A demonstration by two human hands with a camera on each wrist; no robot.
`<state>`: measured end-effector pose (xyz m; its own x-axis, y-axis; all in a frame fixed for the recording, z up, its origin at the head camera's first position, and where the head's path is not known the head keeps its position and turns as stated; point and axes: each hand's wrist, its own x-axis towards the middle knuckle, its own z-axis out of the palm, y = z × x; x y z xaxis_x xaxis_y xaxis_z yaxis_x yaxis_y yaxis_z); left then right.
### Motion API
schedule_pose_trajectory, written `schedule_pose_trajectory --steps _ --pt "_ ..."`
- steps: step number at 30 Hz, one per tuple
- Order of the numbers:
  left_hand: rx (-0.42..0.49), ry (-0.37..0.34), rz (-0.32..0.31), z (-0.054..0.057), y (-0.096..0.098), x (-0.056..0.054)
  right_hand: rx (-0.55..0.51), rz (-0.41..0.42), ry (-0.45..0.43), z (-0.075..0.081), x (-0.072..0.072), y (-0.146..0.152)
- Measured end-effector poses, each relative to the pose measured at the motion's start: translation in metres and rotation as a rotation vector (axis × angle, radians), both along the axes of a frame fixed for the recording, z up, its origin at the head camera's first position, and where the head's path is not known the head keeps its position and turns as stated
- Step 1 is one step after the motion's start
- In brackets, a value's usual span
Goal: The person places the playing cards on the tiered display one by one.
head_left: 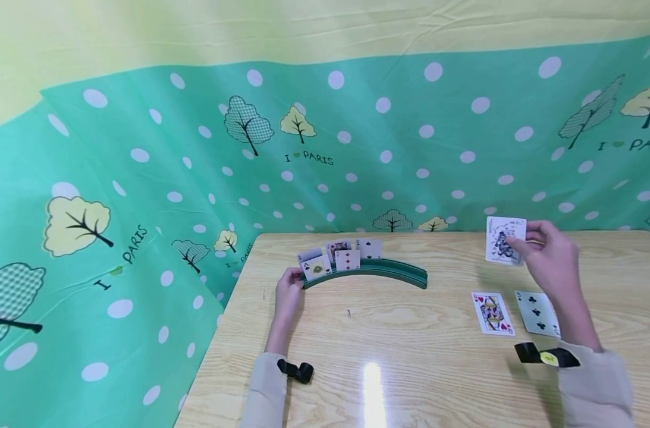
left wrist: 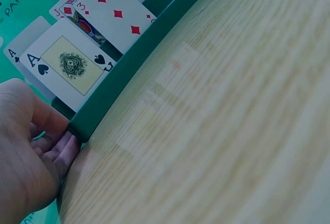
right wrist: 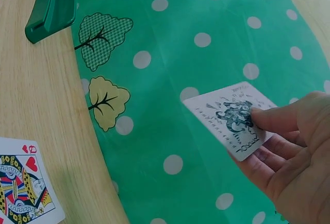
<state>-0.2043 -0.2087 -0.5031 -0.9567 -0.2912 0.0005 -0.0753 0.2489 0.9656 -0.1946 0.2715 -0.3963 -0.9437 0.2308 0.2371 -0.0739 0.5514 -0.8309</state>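
Raised above the right side of the table, a black-and-white joker card (head_left: 505, 241) is pinched by my right hand (head_left: 553, 255), thumb on its face and fingers behind, as the right wrist view also shows. My left hand (head_left: 289, 291) grips the left end of a curved green card holder (head_left: 391, 268). Standing in that holder's left half are an ace of spades (left wrist: 72, 65), another ace behind it, a three of diamonds (left wrist: 117, 15), a jack of diamonds (left wrist: 64, 8) partly covered, and a spade card (head_left: 369, 249).
On the table below the right hand lie a queen of hearts (head_left: 493, 314) and a three of clubs (head_left: 537, 313), the latter partly covered by the forearm. A green dotted cloth (head_left: 357, 148) hangs along the table's back and left edges.
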Motion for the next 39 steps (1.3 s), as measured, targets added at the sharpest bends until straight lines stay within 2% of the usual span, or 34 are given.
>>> schedule_pose_trajectory --steps 7,13,20,23,25,30,32,39 --pt "0.004 0.001 -0.002 0.002 -0.002 0.000 0.030 0.023 0.005 0.008 -0.002 -0.006" --pt "0.000 -0.002 0.000 0.000 -0.002 0.001 0.068 0.041 0.038 0.022 -0.006 -0.019" --pt "0.010 0.002 -0.015 -0.003 -0.002 0.000 -0.002 0.061 0.054 0.035 -0.010 -0.040" --pt "0.016 -0.001 -0.011 -0.003 -0.002 0.000 -0.035 0.081 0.050 0.036 -0.012 -0.050" --pt "0.007 -0.008 -0.010 0.007 0.002 0.004 -0.043 0.086 0.053 0.034 -0.013 -0.057" --pt "-0.004 -0.015 -0.005 0.009 0.005 0.004 -0.057 0.090 0.057 0.028 -0.017 -0.073" --pt "0.003 -0.005 -0.002 0.000 0.002 0.000 -0.074 0.100 0.053 0.026 -0.018 -0.079" --pt "-0.001 0.001 0.007 -0.001 0.001 0.001 -0.135 0.133 0.095 0.024 -0.020 -0.101"
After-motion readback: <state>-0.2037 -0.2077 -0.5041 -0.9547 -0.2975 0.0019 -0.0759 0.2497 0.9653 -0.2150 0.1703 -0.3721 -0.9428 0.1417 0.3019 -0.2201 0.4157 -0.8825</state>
